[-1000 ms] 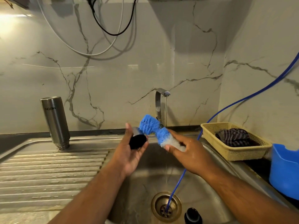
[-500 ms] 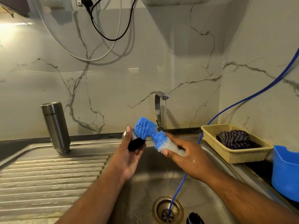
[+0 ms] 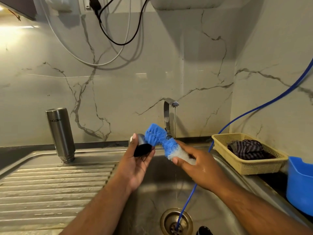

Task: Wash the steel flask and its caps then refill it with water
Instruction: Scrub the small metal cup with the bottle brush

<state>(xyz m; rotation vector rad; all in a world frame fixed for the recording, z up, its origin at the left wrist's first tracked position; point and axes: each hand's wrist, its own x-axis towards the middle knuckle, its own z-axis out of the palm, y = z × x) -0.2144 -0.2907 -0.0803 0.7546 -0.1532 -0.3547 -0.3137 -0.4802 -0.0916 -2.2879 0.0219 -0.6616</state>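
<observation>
Blue hose crosses the sink basin; drainboard beside the flask lies open

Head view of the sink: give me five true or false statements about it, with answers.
1. The steel flask stands mouth down on the drainboard. True.
2. The left hand holds the flask. False: it holds a black and steel cap.
3. The right hand grips a blue brush. True.
4. The tap is off. False: a thin stream runs from it.
5. The yellow basket is empty. False: a striped cloth lies in it.
</observation>
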